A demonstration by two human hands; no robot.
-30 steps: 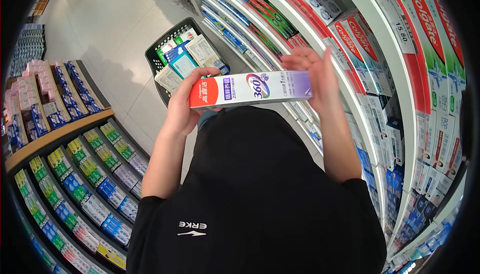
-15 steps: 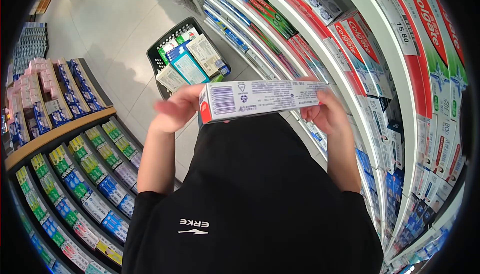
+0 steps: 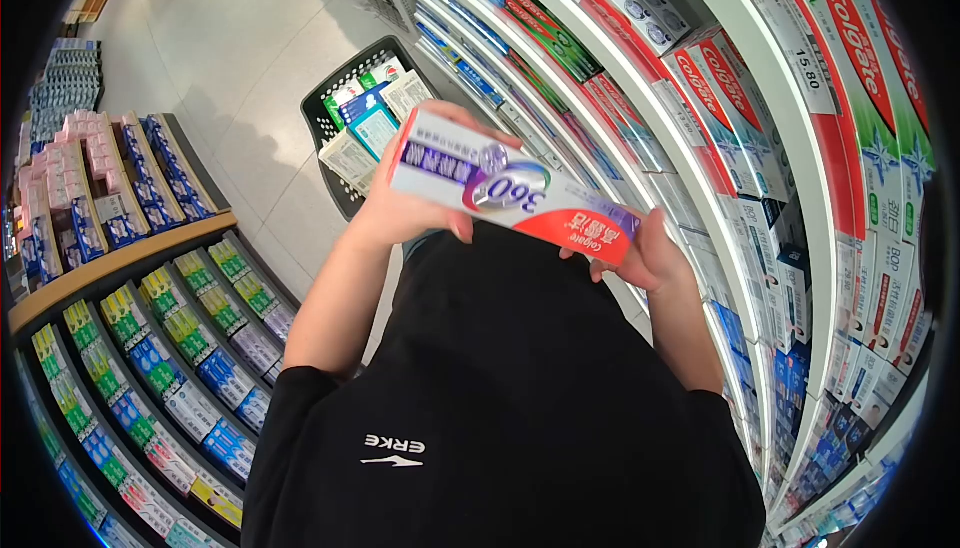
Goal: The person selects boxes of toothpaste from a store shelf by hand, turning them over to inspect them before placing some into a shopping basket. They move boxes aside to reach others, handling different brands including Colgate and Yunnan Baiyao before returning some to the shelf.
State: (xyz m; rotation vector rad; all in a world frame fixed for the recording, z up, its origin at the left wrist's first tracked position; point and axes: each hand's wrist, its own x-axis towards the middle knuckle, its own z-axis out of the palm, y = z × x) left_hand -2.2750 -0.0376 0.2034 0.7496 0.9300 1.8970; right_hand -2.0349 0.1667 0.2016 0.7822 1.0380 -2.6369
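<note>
I hold a long toothpaste box [image 3: 505,188], white and purple with a red end and a "360°" mark, tilted down to the right in front of my chest. My left hand [image 3: 400,210] grips its purple end from below, thumb and fingers wrapped around it. My right hand [image 3: 640,253] holds the red end, mostly hidden behind the box. The printed front faces up, upside down to me.
A black shopping basket [image 3: 330,108] with several boxes stands on the floor ahead. White shelves [image 3: 760,88] packed with toothpaste boxes curve along the right. A lower display [image 3: 150,278] of toothpaste boxes is on the left. Light floor lies between them.
The box was turned over: its barcode side faced me, now the "360°" front does, with the red end swapped from the left to the right. Both hands regripped it.
</note>
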